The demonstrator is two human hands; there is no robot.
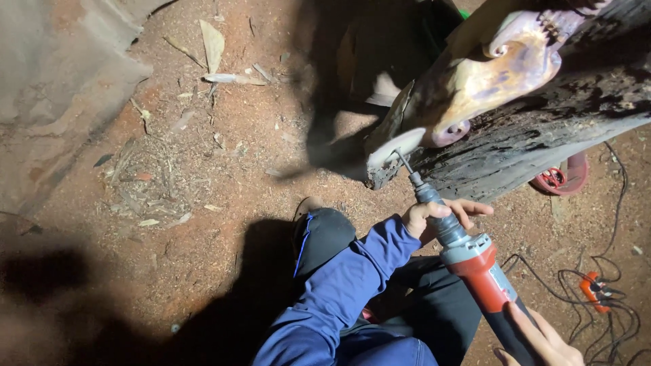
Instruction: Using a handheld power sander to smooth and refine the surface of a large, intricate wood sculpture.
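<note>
A: What did the head view show of the ground?

B: Bare reddish dirt (224,135), strewn with dry leaves (212,42), twigs and wood chips. A pale slab, maybe stone (54,88), lay along the left edge. Hard light fell from above and threw deep shadows across the lower left.

A: And the work itself?

B: A dark, rough log (542,129) slanted across the upper right. Its near end was carved into smooth, pale yellow-and-purple curves (495,68). A red-and-grey power grinder (475,264) pointed up at it, and the thin shaft ended in a blurred white disc (397,146) right at the lower edge of the carving.

A: How were the hands set?

B: The left hand (441,215), coming out of a blue sleeve (346,278), was wrapped around the grinder's narrow grey neck, fingers closed on it. The right hand (542,339) sat at the bottom edge, fingers laid over the black rear handle, holding that end; part of it was cut off by the frame.

A: Anything else nearby?

B: A knee in black trousers (322,234) was bent below the log. Black cables (603,298) coiled on the dirt at the right, with a small orange plug or switch (591,288) among them. A red round object (563,177) showed beneath the log, half hidden by it, so I couldn't tell what it was.
</note>
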